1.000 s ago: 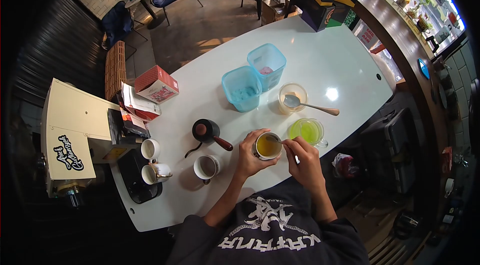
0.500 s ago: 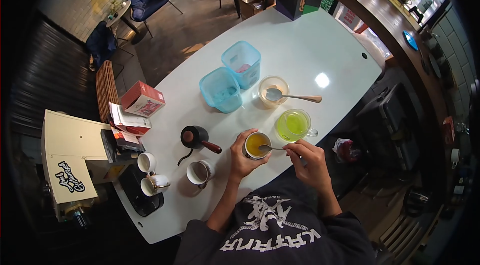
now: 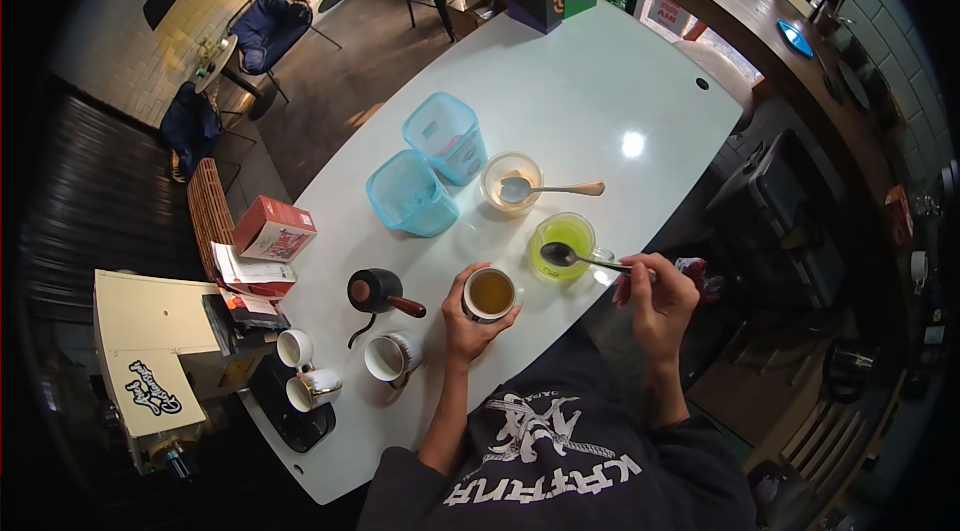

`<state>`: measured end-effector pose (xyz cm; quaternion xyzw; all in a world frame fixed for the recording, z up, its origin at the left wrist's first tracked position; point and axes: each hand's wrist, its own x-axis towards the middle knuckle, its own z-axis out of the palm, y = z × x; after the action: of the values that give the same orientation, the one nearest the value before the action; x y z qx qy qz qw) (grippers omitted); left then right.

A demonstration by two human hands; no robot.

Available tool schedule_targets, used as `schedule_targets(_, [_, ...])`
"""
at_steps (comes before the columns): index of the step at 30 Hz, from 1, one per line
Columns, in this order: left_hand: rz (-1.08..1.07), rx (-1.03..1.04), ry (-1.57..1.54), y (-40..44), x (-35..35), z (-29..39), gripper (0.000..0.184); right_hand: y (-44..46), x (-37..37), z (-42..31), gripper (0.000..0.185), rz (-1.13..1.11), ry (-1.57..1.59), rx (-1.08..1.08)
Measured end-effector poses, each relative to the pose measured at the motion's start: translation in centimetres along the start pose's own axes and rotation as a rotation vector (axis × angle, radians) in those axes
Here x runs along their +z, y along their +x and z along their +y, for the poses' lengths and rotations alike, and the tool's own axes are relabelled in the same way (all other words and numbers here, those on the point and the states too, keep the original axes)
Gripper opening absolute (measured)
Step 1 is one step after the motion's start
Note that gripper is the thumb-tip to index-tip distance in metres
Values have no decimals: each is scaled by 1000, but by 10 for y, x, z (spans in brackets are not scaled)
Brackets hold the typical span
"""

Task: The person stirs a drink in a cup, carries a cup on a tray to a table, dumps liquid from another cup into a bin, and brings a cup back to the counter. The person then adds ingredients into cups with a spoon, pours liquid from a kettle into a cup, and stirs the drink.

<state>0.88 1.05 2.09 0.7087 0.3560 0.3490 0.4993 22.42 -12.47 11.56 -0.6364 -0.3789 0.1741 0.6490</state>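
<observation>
**Round cup point(image 3: 489, 317) of amber-brown liquid point(image 3: 491, 293), with metal spoon point(image 3: 562, 254)**

We enter first the cup: pale, smooth inner wall, circular rim, liquid well below it, near the closest edge of the white, glossy table point(image 3: 610, 71). The left hand point(image 3: 470, 323) is wrapped around its side. We note the spoon, shiny with an oval bowl, apart from the cup; the right hand point(image 3: 660, 296) pinches its handle.

Next we list a black kettle point(image 3: 372, 289) with a thin curved spout and reddish-brown handle, and a clear, handled jug point(image 3: 565, 274), bright green within. Farther, we count two translucent blue tubs point(image 3: 420, 218) with rounded corners.
</observation>
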Motion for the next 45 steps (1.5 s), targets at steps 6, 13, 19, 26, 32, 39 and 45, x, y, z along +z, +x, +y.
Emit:
schedule_targets(6, [-26,-9,-12,2,-2,3,74,9,-2,20,9,96,-37,110])
schedule_targets(13, [-6,-26,1,-2,-2,5,74,28,16,58,9,-83,-191,70])
schedule_targets(19, [25,-57,8,-5,3,1,77,35,21,64,11,-130,-262,81])
schedule_targets(26, [146,-60,103,-14,11,2,91,45,12,64,13,-255,-296,98])
schedule_targets(32, [243,-165,67,-37,17,22,86,57,-1,64,22,-389,-285,84])
schedule_targets(39, [417,-273,-37,-72,36,14,78,65,-12,56,40,-498,-295,30])
schedule_targets(45, [515,-355,-45,-85,49,20,69,71,-22,42,37,-514,-386,76])
